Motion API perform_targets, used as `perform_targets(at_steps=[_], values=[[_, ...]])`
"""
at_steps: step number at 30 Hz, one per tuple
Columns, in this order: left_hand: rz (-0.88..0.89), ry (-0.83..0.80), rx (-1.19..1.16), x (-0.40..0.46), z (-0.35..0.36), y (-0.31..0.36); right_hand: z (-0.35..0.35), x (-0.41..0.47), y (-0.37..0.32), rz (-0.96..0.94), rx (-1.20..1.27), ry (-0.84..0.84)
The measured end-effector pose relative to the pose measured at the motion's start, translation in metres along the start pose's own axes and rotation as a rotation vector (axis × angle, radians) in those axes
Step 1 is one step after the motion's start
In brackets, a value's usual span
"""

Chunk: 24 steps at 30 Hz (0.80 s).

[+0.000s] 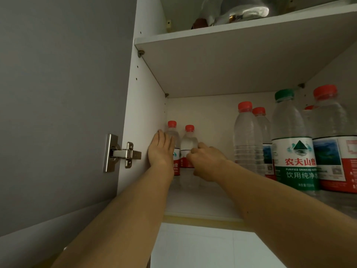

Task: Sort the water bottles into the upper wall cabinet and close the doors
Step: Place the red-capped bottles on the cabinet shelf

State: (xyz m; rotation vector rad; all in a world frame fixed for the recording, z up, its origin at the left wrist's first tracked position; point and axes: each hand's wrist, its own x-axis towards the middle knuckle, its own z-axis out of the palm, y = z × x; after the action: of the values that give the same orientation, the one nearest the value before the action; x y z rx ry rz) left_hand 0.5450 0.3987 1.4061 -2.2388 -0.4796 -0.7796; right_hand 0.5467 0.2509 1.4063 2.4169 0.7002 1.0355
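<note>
Both hands are up inside the upper cabinet (146, 105), working at the back left corner of the lower shelf (202, 200). The left hand (161, 149) is flat, fingers straight, laid against the side of a small red-capped bottle (172, 132) that stands close to the cabinet's side wall. The right hand (206, 161) has its fingers curled around the label band of a second small bottle (189, 144) just beside the first, both upright.

To the right, well apart from these two, stand taller bottles: a clear one with a red cap (246, 138), another behind it (260, 120), a green-capped bottle (293, 151) near the front edge, and a large red-capped one (336, 142) beside it. The door hinge (123, 153) shows that the left door is swung open.

The small bottles look full, so they are likely moderately heavy for their size, with thin walls that give under a squeeze and smooth plastic that may slip. The label band, where the body is straight, seems the firmest place to hold; a push high up near the cap could tip one over. The doors are not yet closed.
</note>
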Motion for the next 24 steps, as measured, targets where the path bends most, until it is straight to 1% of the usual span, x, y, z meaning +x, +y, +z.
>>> perform_targets(at_steps=[2,6,10,12,16,18,24], values=[[-0.008,-0.019,0.019,0.001,0.0,0.0,-0.001,-0.004,0.002,-0.017,0.006,-0.012],[-0.005,-0.001,0.034,-0.002,0.002,0.002,-0.003,-0.011,0.003,-0.016,-0.002,-0.021],[-0.011,0.09,0.04,-0.005,-0.004,-0.004,-0.004,-0.012,-0.001,0.009,-0.03,-0.029],[-0.027,0.131,0.046,-0.005,-0.008,-0.007,-0.003,-0.012,-0.002,0.048,-0.08,-0.07],[-0.038,0.072,0.093,-0.001,-0.006,-0.005,0.002,-0.012,0.002,0.125,-0.094,-0.249],[-0.044,0.055,0.105,0.002,-0.002,-0.005,0.003,-0.012,0.003,0.14,-0.095,-0.272],[-0.061,0.084,0.097,0.003,0.001,-0.003,0.001,-0.009,0.001,0.153,-0.121,-0.284]])
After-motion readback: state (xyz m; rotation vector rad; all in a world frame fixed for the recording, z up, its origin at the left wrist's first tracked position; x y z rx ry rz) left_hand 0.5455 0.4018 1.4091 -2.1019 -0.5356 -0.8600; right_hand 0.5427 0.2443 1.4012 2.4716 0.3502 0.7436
